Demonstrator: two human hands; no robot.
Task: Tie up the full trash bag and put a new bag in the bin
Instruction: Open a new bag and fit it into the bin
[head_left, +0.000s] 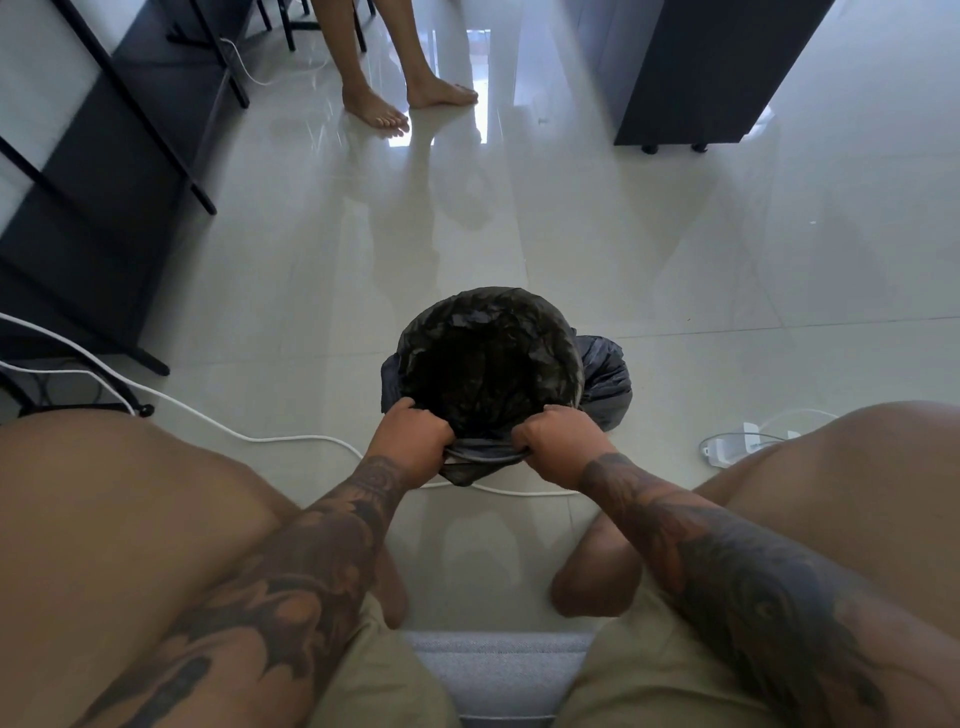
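Note:
A round bin (569, 343) stands on the glossy floor between my knees, lined with a black bag (488, 374) whose edge is folded over the rim. My left hand (413, 434) grips the bag's edge at the near left of the rim. My right hand (558, 439) grips the same gathered edge at the near right, and bunched black plastic hangs between the two fists. Behind the bin on the right sits a dark, filled trash bag (605, 379), partly hidden by the bin.
White cables (218, 423) run across the floor under my arms. A white power strip (737, 447) lies at right. Black furniture frames (130, 171) stand at left, a dark cabinet (691, 73) at back right. Another person's bare feet (410, 104) stand ahead.

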